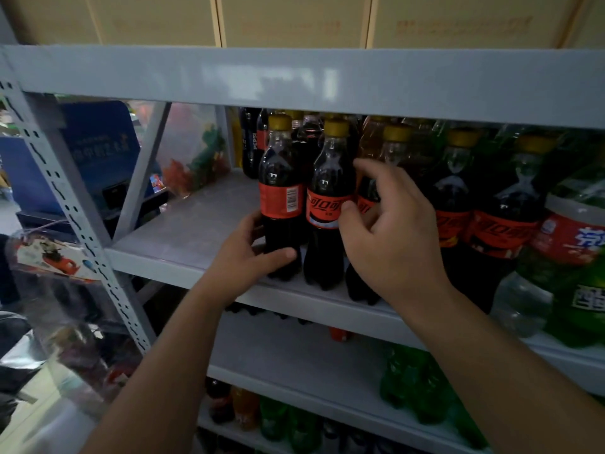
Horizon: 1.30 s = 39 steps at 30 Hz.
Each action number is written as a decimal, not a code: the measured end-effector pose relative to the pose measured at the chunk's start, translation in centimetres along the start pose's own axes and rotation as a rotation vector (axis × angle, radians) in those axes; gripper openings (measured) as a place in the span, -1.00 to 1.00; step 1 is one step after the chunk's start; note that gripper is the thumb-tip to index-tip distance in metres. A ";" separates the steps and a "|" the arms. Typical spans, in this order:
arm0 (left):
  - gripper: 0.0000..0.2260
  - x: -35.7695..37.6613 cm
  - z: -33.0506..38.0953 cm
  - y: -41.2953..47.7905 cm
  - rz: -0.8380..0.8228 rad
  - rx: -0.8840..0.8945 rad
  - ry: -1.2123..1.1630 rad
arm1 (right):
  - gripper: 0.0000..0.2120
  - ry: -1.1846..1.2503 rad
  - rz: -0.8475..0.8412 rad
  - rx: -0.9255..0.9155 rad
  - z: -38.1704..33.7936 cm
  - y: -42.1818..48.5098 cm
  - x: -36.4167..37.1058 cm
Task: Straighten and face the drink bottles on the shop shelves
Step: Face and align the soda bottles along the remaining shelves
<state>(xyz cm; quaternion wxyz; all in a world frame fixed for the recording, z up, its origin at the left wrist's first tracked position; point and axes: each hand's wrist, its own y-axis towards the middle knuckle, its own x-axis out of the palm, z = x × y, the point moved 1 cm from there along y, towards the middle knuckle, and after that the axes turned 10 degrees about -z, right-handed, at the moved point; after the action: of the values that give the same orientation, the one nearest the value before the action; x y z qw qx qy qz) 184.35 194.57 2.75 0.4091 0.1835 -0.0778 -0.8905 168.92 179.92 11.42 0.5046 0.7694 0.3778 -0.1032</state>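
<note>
A row of cola bottles with yellow caps and orange-red labels stands at the front of the grey shelf (183,237). My left hand (248,253) grips the base of the leftmost cola bottle (281,198), whose barcode side faces out. Beside it stands a second cola bottle (329,208) with its logo facing front. My right hand (389,231) curls round a third cola bottle (363,283), thumb near the second bottle's label; most of the third bottle is hidden. More cola bottles (501,217) stand to the right.
Green soda bottles (576,273) fill the shelf's right end. A Pepsi bottle (250,142) stands at the back. Cardboard boxes (294,21) sit on the shelf above. Lower shelves hold green, orange and dark bottles (412,394). A perforated upright (65,204) frames the left side.
</note>
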 end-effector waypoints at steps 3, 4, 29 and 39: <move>-0.24 0.3 0.1 0.6 0.093 -0.048 0.186 | -0.59 -0.007 -0.017 -0.020 0.4 -0.2 0.4; -0.27 0.3 0.0 0.7 0.125 -0.042 0.200 | -0.59 -0.007 -0.024 -0.021 0.5 -0.3 0.6; -0.47 -2.9 -1.0 1.4 -0.246 -0.007 -0.295 | -0.72 0.050 -0.072 -0.054 3.2 -4.2 1.5; -0.50 -1.1 -0.5 1.2 0.010 0.023 -0.076 | -0.77 0.051 -0.229 0.054 5.8 -10.4 4.3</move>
<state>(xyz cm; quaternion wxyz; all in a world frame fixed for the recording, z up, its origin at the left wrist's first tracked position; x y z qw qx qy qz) 186.03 194.65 2.94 0.4081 0.1538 -0.1043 -0.8938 166.07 179.20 -0.88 0.4590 0.7369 0.4728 -0.1508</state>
